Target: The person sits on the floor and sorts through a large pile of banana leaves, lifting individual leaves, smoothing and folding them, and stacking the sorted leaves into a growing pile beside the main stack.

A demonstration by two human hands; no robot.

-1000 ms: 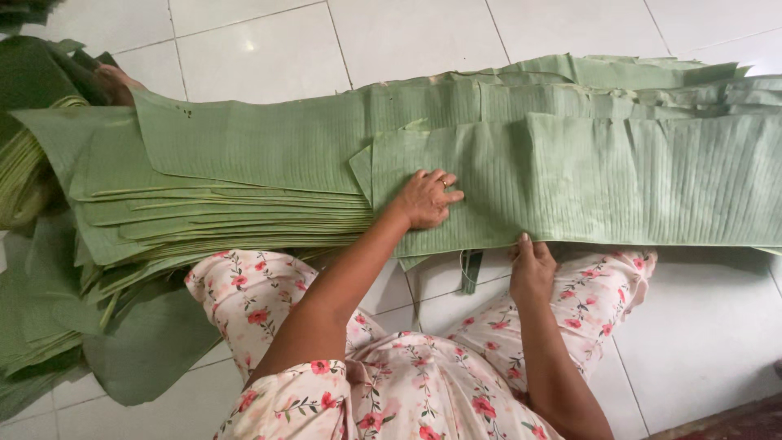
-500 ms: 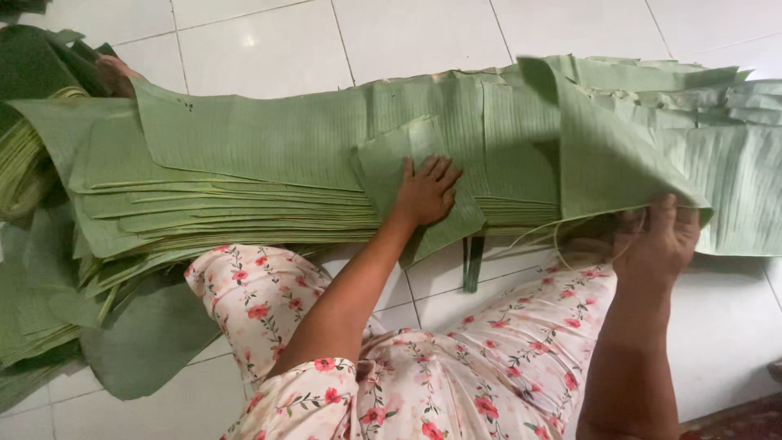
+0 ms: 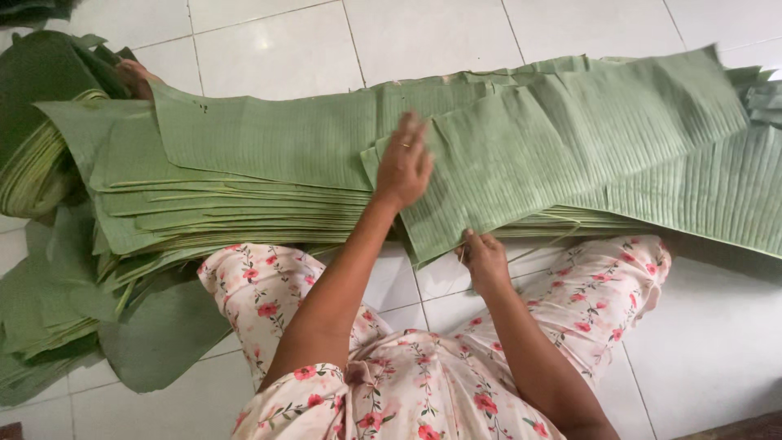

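Note:
A long stack of green banana leaf sheets [image 3: 269,155] lies across the white tiled floor in front of me. One top leaf sheet [image 3: 562,147] lies slanted over the right half of the stack. My left hand [image 3: 405,163] rests flat on that sheet's left end, fingers spread, a ring on one finger. Lower down, my right hand [image 3: 482,259] pinches the sheet's near lower edge, just above my knees in floral cloth [image 3: 521,326].
A dark green rolled bundle of leaves [image 3: 41,122] sits at the far left. Loose leaf pieces [image 3: 73,326] are heaped on the floor at lower left. Another person's hand [image 3: 134,77] shows at the stack's upper left end. White floor tiles [image 3: 277,41] lie beyond.
My right hand has swung the lifted leaf sheet back down and come left to its near edge. My left hand has shifted slightly up onto the sheet's left end.

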